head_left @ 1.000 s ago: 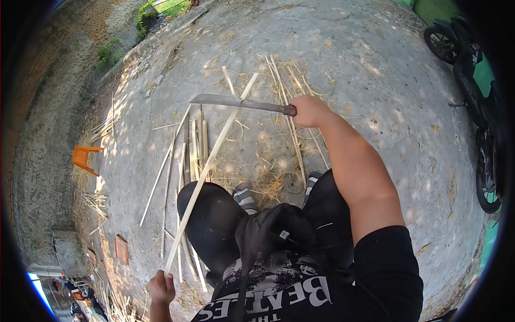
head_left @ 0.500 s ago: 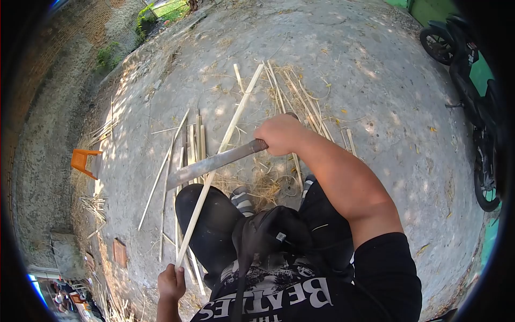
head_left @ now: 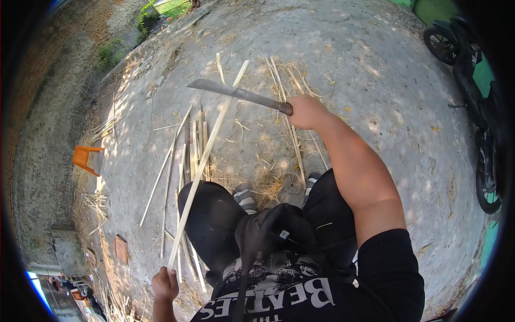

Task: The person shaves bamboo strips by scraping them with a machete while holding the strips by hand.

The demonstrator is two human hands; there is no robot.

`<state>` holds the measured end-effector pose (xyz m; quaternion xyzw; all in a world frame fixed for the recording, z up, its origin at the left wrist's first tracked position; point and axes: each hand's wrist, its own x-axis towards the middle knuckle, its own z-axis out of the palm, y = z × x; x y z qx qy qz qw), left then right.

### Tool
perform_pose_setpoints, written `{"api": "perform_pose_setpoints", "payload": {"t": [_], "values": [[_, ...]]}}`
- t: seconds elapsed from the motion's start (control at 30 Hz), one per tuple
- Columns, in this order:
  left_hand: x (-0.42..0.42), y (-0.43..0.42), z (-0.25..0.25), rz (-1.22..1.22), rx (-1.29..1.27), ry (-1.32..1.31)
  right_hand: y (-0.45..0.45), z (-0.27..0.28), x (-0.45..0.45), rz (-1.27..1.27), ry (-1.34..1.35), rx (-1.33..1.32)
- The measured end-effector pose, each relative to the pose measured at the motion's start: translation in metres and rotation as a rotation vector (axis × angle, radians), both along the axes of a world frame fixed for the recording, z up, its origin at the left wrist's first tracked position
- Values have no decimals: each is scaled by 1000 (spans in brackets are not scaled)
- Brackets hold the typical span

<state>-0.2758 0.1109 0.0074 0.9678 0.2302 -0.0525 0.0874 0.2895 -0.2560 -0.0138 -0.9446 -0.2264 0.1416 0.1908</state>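
Observation:
A long pale strip (head_left: 206,157) of wood or bamboo runs diagonally across my bent leg. Its lower end is pinched in my left hand (head_left: 165,284), at the bottom left. My right hand (head_left: 308,111) is wrapped round the handle of a long machete (head_left: 236,93). The dark grey blade points left and crosses over the upper part of the strip. Whether blade and strip touch is hard to tell. Under and beside the strip, several thinner strips (head_left: 165,177) lie on the ground.
Loose strips (head_left: 287,121) and curled shavings (head_left: 271,180) lie before my feet. An orange stool (head_left: 86,159) and a brick (head_left: 122,249) are at the left. A parked motorcycle (head_left: 472,96) stands at the right, and a wall (head_left: 48,123) runs along the left.
From lower down across the strip, the machete has risen forward with my right hand, to near the strip's far end. My left hand and the strip have shifted slightly left.

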Motion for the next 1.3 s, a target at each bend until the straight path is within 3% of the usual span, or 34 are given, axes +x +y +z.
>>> {"api": "perform_pose_setpoints", "payload": {"t": [0.17, 0.27, 0.33, 0.4, 0.47, 0.77, 0.87, 1.07, 1.17, 1.23, 1.3], "values": [[36, -22, 3, -77, -27, -9, 30, 18, -39, 438, -120, -95], [31, -18, 1, -83, -33, -9, 30, 16, -45, 499, -136, -91], [12, -5, 0, -41, 1, -4, 9, 1, -17, 309, -71, -73], [-20, 11, -4, -25, 20, -24, -19, -4, 8, -76, -20, -75], [-21, 9, 0, -32, 57, -30, -43, -18, 26, -130, 36, -144], [-16, 14, -4, 14, -25, -6, 1, -2, 1, -53, 87, 108], [1, -5, 4, 6, -74, -24, 8, -2, -1, 18, 79, 0], [37, -30, 18, -39, -36, -17, 15, 15, -32, 414, 8, -226], [16, -7, 22, -45, 20, -13, -4, -9, -4, 268, -13, -191], [-12, 14, 17, 16, 17, -11, -34, -21, 19, -92, 24, -103], [-10, 8, 17, -67, 100, 4, -50, -34, 34, -133, 74, -162]]}}
